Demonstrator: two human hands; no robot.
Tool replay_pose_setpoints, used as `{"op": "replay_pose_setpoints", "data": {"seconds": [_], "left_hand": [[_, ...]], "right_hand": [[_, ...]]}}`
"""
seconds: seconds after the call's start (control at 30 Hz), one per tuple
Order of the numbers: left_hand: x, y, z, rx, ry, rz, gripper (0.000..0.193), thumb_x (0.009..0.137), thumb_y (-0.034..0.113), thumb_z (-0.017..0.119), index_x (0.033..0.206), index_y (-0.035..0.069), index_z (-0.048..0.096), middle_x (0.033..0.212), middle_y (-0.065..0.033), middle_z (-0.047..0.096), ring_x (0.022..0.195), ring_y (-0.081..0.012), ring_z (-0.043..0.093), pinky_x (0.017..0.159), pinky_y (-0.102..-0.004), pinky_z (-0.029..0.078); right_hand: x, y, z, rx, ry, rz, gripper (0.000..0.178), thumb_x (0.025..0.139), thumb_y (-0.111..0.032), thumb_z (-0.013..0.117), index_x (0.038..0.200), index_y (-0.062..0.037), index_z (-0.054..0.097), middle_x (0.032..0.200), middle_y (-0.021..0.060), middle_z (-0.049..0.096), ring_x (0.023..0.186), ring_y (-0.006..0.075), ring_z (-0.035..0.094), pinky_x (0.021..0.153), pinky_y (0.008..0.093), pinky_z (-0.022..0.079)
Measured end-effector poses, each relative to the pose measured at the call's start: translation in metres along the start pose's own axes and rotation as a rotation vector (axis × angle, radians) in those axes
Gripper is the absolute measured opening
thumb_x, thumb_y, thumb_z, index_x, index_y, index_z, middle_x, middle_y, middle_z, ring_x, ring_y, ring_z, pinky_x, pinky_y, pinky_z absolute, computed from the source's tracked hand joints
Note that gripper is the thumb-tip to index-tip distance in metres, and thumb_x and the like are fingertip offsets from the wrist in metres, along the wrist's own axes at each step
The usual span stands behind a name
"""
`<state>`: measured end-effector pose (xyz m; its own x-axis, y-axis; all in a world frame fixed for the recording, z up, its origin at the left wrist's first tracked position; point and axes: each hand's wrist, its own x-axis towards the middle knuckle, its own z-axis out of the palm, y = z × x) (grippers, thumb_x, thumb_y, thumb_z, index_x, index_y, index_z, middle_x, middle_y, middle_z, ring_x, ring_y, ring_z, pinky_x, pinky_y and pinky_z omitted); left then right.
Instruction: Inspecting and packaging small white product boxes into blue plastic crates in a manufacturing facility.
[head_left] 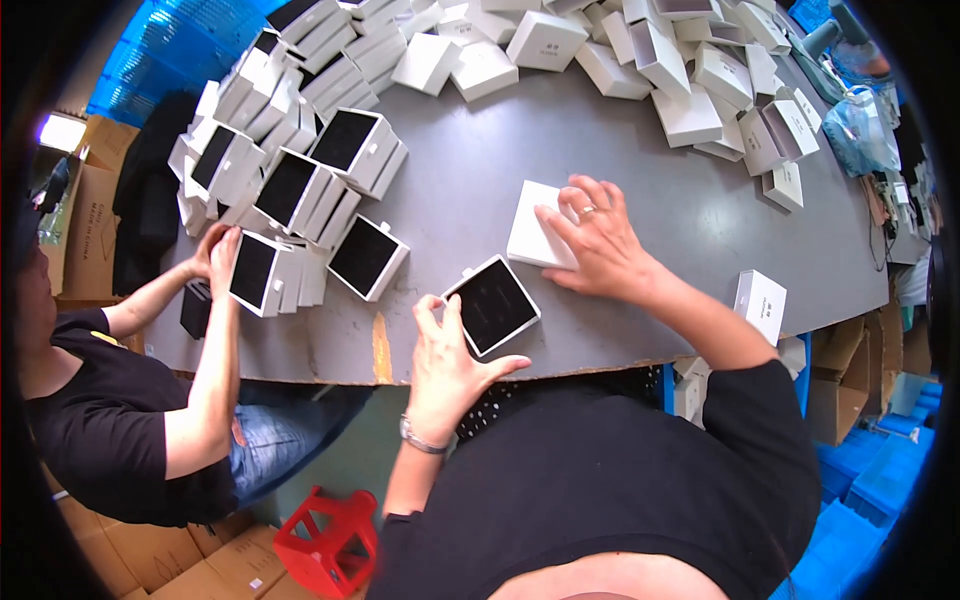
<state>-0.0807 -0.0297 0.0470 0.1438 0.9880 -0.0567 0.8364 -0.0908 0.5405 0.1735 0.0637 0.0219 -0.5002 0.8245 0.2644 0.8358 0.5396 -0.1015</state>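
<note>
Near the table's front edge lies a small white drawer tray [492, 306] with a black lining and a little tab on its upper left side. My left hand [442, 365] is at its left corner; the index finger touches the rim and the thumb stretches out apart from it. Just beyond the tray, a plain white box piece [535, 226] rests on the table. Over its right side lies my right hand [602, 245], with a ring on one finger, the thumb at the near edge and fingers on top. Its underside is hidden.
A co-worker's hands [222, 255] hold black-lined trays [253, 273] at the left. More trays [290, 190] are stacked behind. White boxes [690, 115] pile up at the far right; one white box [760, 305] stands near the right edge. Below is a red stool [325, 540].
</note>
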Motion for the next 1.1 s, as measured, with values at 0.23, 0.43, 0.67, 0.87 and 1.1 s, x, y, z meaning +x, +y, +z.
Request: {"op": "replay_pose_setpoints", "data": {"seconds": [0.23,0.43,0.67,0.87,1.1], "left_hand": [[0.029,-0.029,0.012,0.035,0.007,0.259,0.082,0.061,0.039,0.090,0.120,-0.003,0.051,0.147,-0.0244,0.035,0.127,-0.0427,0.047,0.106,-0.0484,0.043],[0.020,-0.004,0.023,0.072,0.102,0.216,0.116,0.054,0.055,0.092,0.142,0.003,0.039,0.143,-0.0215,0.038,0.125,-0.0392,0.053,0.094,-0.0483,0.054],[0.049,-0.029,0.017,0.123,0.130,0.336,0.101,0.058,0.033,0.092,0.141,0.005,0.041,0.133,-0.0186,0.044,0.110,-0.0379,0.061,0.086,-0.0452,0.057],[0.042,-0.016,0.029,-0.073,0.122,0.335,0.099,0.055,0.026,0.093,0.137,0.005,0.041,0.130,-0.0186,0.044,0.109,-0.0379,0.060,0.087,-0.0456,0.057],[0.040,-0.019,0.030,-0.121,0.068,0.395,0.099,0.053,0.024,0.094,0.135,0.004,0.042,0.129,-0.0180,0.044,0.109,-0.0372,0.060,0.087,-0.0457,0.057]], "right_hand": [[-0.018,0.061,-0.031,0.932,-0.196,0.387,0.059,0.079,-0.038,0.078,0.125,-0.0027,0.064,0.110,0.0171,0.072,0.104,0.0308,0.070,0.096,0.0377,0.052],[-0.033,0.062,-0.010,0.384,0.069,0.412,0.076,0.077,-0.051,0.078,0.137,-0.0089,0.057,0.127,0.0210,0.063,0.114,0.0365,0.062,0.094,0.0457,0.050],[-0.055,0.010,-0.024,0.347,-0.183,-0.052,0.091,0.057,-0.021,0.078,0.143,-0.0226,0.050,0.149,0.0158,0.042,0.131,0.0388,0.044,0.108,0.0494,0.035],[-0.050,-0.005,-0.014,0.434,-0.083,-0.055,0.088,0.053,-0.016,0.075,0.139,-0.0227,0.053,0.148,0.0112,0.045,0.133,0.0408,0.040,0.113,0.0514,0.031],[-0.044,0.002,-0.010,0.451,-0.153,-0.184,0.091,0.051,-0.016,0.077,0.139,-0.0206,0.054,0.147,0.0120,0.047,0.132,0.0400,0.041,0.113,0.0519,0.032]]}}
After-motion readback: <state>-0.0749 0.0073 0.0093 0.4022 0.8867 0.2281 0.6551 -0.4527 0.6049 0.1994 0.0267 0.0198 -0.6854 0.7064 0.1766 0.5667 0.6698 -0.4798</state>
